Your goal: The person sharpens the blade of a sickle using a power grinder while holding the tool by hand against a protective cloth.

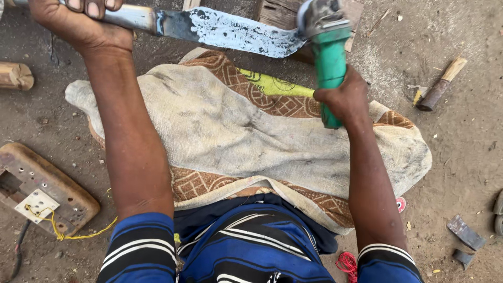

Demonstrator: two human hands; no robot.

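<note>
Two hands work at the frame's top: left hand (78,21) clenched around a long blade's (230,31) handle, right hand (343,99) wrapped around a green angle grinder (327,47) touching the blade's tip.

Bare forearms, short blue sleeves with white and dark stripes, matching striped shirt, possibly dark trousers

A bare dirt floor (461,131) is seen strewn with workshop odds and ends. A worn sackcloth over a patterned brown cloth (251,131) is spread across the middle. A wooden board with a white socket and yellow wire (44,191) lies at left, a wooden-handled tool (440,86) at right, and metal scraps (465,233) near the lower right corner.
</note>
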